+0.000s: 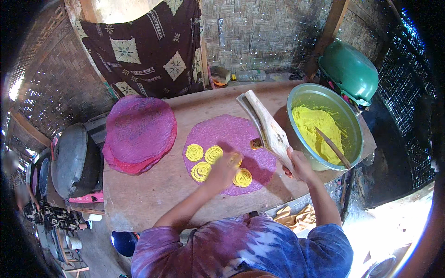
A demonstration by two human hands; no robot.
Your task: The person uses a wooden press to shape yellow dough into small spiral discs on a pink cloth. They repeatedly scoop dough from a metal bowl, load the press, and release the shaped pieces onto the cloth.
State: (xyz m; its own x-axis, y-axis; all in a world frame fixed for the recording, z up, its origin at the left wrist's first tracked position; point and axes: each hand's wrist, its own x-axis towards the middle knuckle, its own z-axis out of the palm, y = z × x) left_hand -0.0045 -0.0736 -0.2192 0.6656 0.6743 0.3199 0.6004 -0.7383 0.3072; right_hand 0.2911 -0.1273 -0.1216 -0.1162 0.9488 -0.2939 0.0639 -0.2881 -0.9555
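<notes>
A pink round sheet (pixel 250 176) lies on the wooden table, bearing several yellow piped spirals (pixel 200 171). My left hand (pixel 222 171) is blurred over the spirals; whether it is open or closed, and what it may hold, I cannot make out. My right hand (pixel 299 164) is closed on the handle of a pale wooden lever press (pixel 273 134), tilted above the sheet, with a small brownish cylinder (pixel 257 143) at its side. At the right sits a green bowl of yellow paste (pixel 315 125) with a wooden stick (pixel 336 150) in it.
A stack of pink sheets (pixel 139 125) lies at the table's left, beside a dark metal pot (pixel 74 160). A green basin (pixel 350 69) stands at the back right. A patterned cloth (pixel 143 51) hangs before the woven wall, where a bottle (pixel 250 75) lies.
</notes>
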